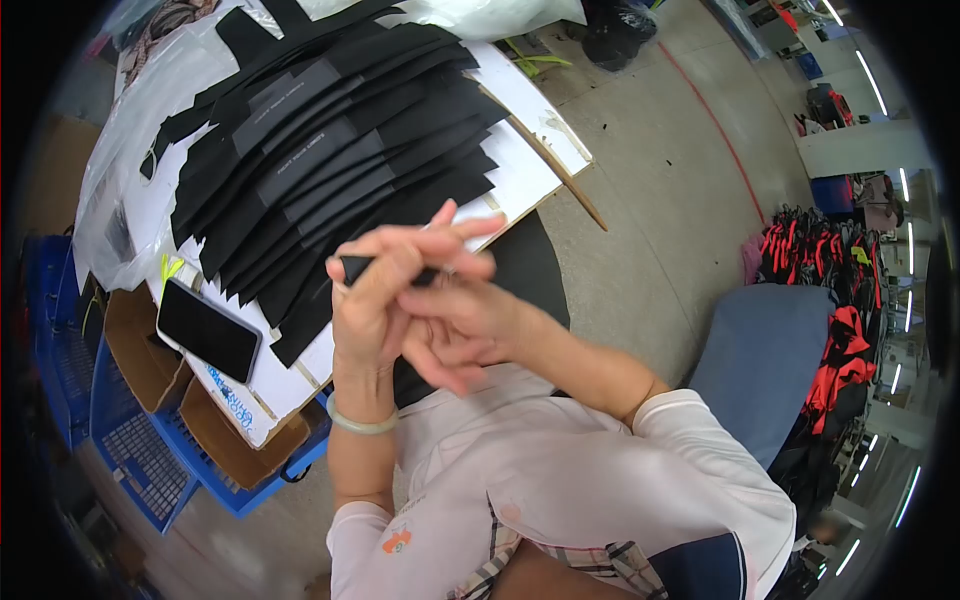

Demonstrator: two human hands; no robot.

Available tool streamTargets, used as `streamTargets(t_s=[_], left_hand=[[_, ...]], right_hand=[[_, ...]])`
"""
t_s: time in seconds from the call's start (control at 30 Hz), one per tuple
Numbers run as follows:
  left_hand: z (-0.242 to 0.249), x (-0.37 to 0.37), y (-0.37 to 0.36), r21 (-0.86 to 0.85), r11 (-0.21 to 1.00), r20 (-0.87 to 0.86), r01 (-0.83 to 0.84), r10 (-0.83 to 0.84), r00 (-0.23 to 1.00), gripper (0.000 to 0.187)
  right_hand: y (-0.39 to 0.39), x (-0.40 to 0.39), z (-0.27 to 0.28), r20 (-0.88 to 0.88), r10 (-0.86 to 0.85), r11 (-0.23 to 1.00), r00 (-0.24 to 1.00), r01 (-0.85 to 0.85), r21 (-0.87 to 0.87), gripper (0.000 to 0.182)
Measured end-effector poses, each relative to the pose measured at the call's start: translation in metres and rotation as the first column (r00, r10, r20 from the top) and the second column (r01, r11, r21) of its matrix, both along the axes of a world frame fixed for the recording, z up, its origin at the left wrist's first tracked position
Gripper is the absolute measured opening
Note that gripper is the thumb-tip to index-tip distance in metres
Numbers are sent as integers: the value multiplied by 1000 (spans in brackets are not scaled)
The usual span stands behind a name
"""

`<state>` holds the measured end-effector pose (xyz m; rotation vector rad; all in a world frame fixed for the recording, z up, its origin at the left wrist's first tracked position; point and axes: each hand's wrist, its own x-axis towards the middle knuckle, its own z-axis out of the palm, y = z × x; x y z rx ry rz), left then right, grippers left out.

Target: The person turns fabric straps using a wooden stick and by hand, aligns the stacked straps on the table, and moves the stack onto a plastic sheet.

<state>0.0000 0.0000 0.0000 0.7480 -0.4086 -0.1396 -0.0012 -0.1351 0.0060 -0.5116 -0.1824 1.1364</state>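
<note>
The small black object [355, 268] could slip if our left hand [365, 308], closed around it, loosens against our right hand [475, 315], whose blurred grip we cannot tell.

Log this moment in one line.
left hand and right hand touching, blurred | grip unclear | black fabric pieces overlapping on white table | phone beside them, screen dark

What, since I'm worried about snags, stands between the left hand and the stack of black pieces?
Nothing visible: the stack of black pieces lies just past the left hand. The right hand meets it from the right, and the phone lies beside the stack, off that path.
</note>
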Motion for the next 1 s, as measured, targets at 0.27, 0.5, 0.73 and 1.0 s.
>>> streamTargets(t_s=[0.27, 0.5, 0.73, 1.0], left_hand=[[4, 2, -1, -203, 962, -469, -181, 67, 881, 41], [24, -3, -14, -146, 929, -507, -339, 224, 832, 39], [5, 3, -12, -153, 959, -340, -238, 175, 924, 51], [2, 6, -5, 114, 993, -293, -33, 66, 954, 35]], right_hand=[[-18, 15, 26, 187, -275, 914, 943, 316, -254, 27], [11, -6, 12, 667, -342, 569, 662, 711, -414, 23], [8, -12, -9, 814, -269, 570, 515, 766, -296, 27], [7, -1, -9, 16, -154, 980, 988, 155, -122, 32]])
